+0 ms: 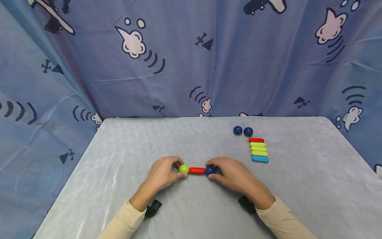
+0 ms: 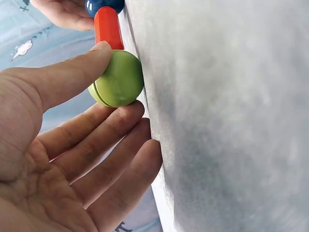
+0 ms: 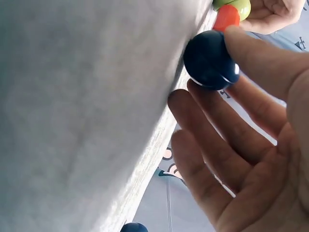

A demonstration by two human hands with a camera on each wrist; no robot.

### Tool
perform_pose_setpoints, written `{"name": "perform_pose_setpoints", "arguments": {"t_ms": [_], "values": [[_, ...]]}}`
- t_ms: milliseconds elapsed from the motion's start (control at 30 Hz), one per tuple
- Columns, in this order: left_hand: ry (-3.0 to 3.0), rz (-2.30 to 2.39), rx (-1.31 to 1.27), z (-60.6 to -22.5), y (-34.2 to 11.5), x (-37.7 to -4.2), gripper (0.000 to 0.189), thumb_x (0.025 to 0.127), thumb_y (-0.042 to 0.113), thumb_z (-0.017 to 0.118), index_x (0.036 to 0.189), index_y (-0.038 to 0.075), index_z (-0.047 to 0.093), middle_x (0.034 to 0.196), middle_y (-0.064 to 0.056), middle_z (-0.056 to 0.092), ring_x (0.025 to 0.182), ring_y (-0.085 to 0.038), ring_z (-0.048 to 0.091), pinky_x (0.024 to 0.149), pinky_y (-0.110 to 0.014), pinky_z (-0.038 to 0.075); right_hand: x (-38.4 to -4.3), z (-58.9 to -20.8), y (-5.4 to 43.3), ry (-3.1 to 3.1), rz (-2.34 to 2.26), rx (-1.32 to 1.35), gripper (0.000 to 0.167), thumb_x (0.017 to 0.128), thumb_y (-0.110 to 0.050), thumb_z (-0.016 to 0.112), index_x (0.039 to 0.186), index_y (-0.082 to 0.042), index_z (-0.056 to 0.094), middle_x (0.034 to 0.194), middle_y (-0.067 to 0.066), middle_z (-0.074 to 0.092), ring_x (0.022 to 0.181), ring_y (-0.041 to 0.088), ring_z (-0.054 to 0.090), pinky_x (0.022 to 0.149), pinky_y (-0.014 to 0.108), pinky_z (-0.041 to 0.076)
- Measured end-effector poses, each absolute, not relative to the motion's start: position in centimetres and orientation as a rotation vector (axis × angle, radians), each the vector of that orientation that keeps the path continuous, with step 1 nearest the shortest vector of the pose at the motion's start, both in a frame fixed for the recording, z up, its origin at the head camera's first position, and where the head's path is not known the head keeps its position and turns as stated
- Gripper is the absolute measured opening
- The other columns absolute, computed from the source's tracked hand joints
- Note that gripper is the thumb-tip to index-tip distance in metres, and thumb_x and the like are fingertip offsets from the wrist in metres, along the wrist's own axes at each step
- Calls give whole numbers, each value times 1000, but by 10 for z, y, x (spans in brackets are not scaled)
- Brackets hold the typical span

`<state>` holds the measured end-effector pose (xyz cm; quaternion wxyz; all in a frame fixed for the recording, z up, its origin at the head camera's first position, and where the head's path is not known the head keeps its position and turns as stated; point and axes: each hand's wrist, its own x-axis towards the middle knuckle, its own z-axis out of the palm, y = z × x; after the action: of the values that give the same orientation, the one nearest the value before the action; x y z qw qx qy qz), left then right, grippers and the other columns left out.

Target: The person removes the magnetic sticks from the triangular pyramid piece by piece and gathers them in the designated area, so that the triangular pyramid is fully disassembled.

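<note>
A red rod [image 1: 197, 170] lies on the table between a green ball [image 1: 184, 169] and a dark blue ball [image 1: 210, 170], touching both in one straight line. My left hand [image 1: 163, 173] pinches the green ball between thumb and fingers; in the left wrist view the thumb lies on the green ball [image 2: 119, 79] near the rod's end. On the other side my right hand [image 1: 234, 174] pinches the blue ball, also seen in the right wrist view as a glossy blue ball [image 3: 210, 60] under the thumb. Whether the rod is fixed to either ball I cannot tell.
Two more blue balls [image 1: 243, 131] sit toward the back right of the grey-covered table [image 1: 134, 139]. Below them lies a stacked row of rods: a red rod [image 1: 256, 140], several yellow-green rods [image 1: 258, 149] and a blue rod [image 1: 260, 159]. A patterned blue curtain [image 1: 179, 59] hangs behind.
</note>
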<state>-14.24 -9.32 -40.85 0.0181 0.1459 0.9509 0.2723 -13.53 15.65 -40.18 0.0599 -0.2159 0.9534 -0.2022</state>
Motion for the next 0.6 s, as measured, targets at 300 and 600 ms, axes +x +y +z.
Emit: {"name": "perform_pose_setpoints", "arguments": {"t_ms": [300,600], "values": [[2985,829,511,-411,-93,-143,27,73,30,88,94,19,75,85,8,74,81,-13,66,72,-30,50,-134,-404,155,2862,-695,-658,30,88,-24,77,116,-15,70,115,-1,72,107,18,66,97,44,53],[2982,817,529,-410,-92,-143,26,73,28,88,93,16,76,83,6,74,80,-13,67,71,-30,49,-134,-403,157,2846,-729,-673,27,89,-18,76,114,-12,70,111,0,72,102,17,67,94,44,54]]}}
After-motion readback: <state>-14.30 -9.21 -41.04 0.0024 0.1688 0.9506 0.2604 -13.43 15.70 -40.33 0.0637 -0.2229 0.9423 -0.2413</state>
